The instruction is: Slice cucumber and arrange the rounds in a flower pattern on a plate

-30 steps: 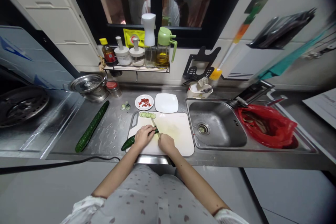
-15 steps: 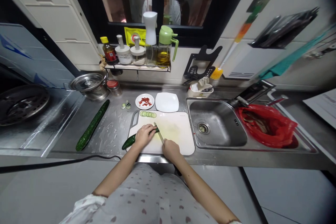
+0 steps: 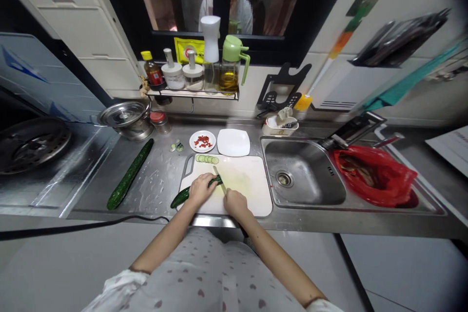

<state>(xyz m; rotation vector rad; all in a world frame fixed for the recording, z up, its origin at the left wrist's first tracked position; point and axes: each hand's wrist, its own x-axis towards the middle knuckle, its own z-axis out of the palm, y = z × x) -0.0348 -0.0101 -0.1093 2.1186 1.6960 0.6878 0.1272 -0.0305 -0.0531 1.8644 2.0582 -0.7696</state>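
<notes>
My left hand (image 3: 201,188) is closed over a dark green cucumber (image 3: 180,198), which lies slantwise on the white cutting board (image 3: 252,195). In my right hand (image 3: 235,203) is a knife (image 3: 220,179), its blade at the cucumber's right end, just beside my left fingertips. A short row of pale cucumber slices (image 3: 206,159) lies along the board's upper left edge. Behind the board stand a small plate of chopped red pieces (image 3: 203,142) and a white square plate (image 3: 233,143). My right fist hides most of the knife's handle.
A whole cucumber (image 3: 130,174) and small cucumber ends (image 3: 176,146) lie left of the board. To the right is the sink (image 3: 307,170), with a red plastic bag (image 3: 395,175) beyond it. A steel pot (image 3: 126,119), a lidded jar (image 3: 160,122) and a seasoning rack (image 3: 193,92) stand behind.
My right hand and the knife have shifted slightly left and up, with the blade now against the cucumber's end. My left hand keeps its hold on the cucumber.
</notes>
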